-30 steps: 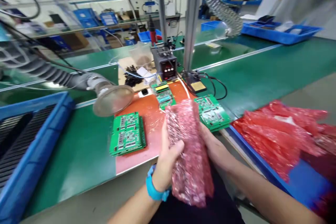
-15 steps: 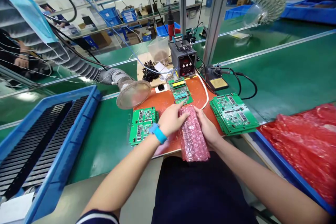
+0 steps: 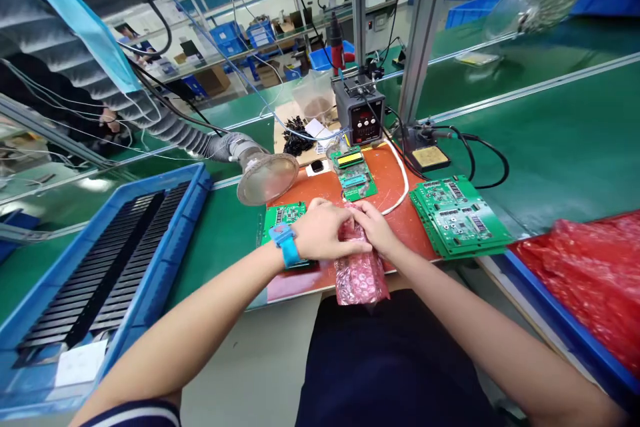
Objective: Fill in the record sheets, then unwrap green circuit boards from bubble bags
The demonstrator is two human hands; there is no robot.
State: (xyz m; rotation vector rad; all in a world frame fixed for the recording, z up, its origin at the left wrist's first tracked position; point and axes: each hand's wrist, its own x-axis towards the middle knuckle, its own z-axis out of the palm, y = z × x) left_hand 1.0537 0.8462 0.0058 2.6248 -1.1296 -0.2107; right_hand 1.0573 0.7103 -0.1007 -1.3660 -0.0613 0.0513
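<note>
A pink bubble-wrap packet [image 3: 361, 278] lies lengthwise at the near edge of the orange mat, between my hands. My left hand [image 3: 325, 230], with a blue wrist strap, is closed over its upper left part, the thumb across the top. My right hand [image 3: 377, 230] grips the packet's upper right edge with bent fingers. What is inside the wrap cannot be made out. Just beyond my hands sits a green board with a yellow display [image 3: 354, 173]. A stack of green circuit boards [image 3: 285, 215] is partly hidden by my left hand and wrist.
Another green board stack [image 3: 460, 217] is on the right, beside a blue bin of red bubble wrap [image 3: 590, 273]. A blue crate of black strips [image 3: 107, 267] stands left. A fume duct hood [image 3: 267, 178], soldering station [image 3: 360, 110] and iron stand [image 3: 426, 155] lie beyond.
My left hand has moved down over the packet, its thumb now lower across the wrap. My right hand has shifted toward the packet's top. The view has turned slightly left.
</note>
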